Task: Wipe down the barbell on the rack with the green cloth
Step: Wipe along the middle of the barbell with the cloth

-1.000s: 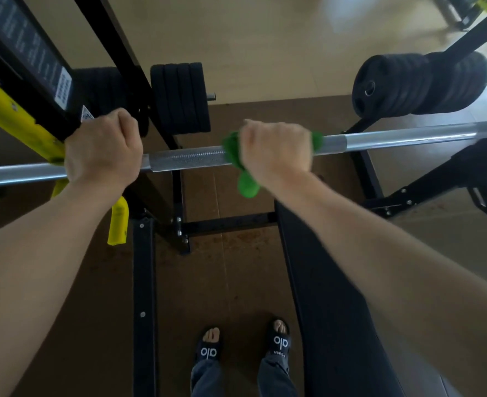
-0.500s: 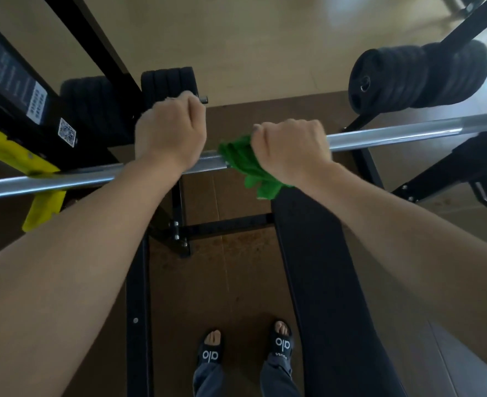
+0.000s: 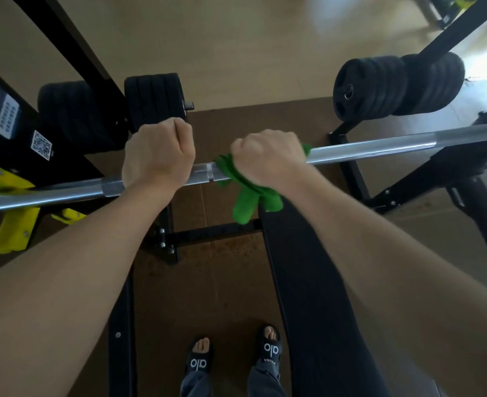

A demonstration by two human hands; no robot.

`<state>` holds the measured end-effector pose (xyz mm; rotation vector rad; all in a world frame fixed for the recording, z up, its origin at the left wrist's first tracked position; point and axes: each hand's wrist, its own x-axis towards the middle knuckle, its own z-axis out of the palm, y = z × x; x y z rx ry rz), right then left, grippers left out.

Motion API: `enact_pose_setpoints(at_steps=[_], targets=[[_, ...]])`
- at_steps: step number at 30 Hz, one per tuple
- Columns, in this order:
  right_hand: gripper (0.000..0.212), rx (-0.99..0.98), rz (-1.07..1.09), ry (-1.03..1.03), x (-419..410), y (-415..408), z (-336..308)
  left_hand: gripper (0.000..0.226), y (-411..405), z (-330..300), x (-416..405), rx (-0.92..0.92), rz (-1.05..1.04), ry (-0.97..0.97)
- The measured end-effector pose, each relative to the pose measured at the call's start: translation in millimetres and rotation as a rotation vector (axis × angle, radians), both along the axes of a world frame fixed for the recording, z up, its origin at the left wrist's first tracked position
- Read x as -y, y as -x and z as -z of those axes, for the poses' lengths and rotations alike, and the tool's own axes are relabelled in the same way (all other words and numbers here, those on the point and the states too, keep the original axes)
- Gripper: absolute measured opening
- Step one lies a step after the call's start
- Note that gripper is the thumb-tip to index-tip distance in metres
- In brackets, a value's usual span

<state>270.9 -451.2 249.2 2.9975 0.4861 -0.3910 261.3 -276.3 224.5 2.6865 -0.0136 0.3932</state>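
A silver barbell (image 3: 374, 149) runs across the view from lower left to upper right, resting on the black rack. My left hand (image 3: 158, 156) is closed around the bar's knurled middle part. Just to its right, my right hand (image 3: 268, 160) grips the bar through the green cloth (image 3: 246, 200), which is wrapped around the bar. The cloth's loose ends hang down below my fist. A short stretch of bare knurled bar shows between the two hands.
A black bench pad (image 3: 316, 296) lies below the bar, right of my sandalled feet (image 3: 236, 356). Black weight plates are stored at back left (image 3: 153, 98) and back right (image 3: 397, 87). A yellow rack hook (image 3: 13, 227) holds the bar's left side. Black rack uprights (image 3: 65, 47) stand behind.
My left hand has slid right along the bar until it is close beside my right hand. My right hand with the cloth stays near the bar's middle, and the cloth now hangs lower.
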Motion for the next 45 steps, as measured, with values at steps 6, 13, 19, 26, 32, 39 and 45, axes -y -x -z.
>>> enact_pose_setpoints(at_steps=[6, 13, 19, 26, 32, 39, 45], targets=[[0.041, -0.235, 0.07, -0.149, -40, -5, -4, 0.045, 2, -2, 1, -0.01, -0.038, -0.006], [0.036, -0.694, 0.2, -0.246, -35, -39, -21, 0.047, 2, -4, 0, -0.017, -0.067, -0.001], [0.039, -0.716, 0.21, -0.246, -40, -32, -19, 0.046, 3, -3, -3, 0.009, -0.069, 0.037], [0.051, 0.386, 0.084, -0.22, -40, 26, 23, 0.045, 3, 2, -5, 0.056, -0.012, 0.037], [0.043, 0.677, 0.098, -0.415, -38, 46, 57, 0.045, 2, 0, -4, 0.031, -0.028, 0.042], [0.046, 0.423, -0.01, -0.243, -17, 18, 34, 0.046, 5, 0, -8, 0.026, -0.009, 0.059], [0.044, 0.453, 0.202, 0.049, 160, 4, 24, 0.046, 4, 0, -8, 0.032, -0.001, -0.043]])
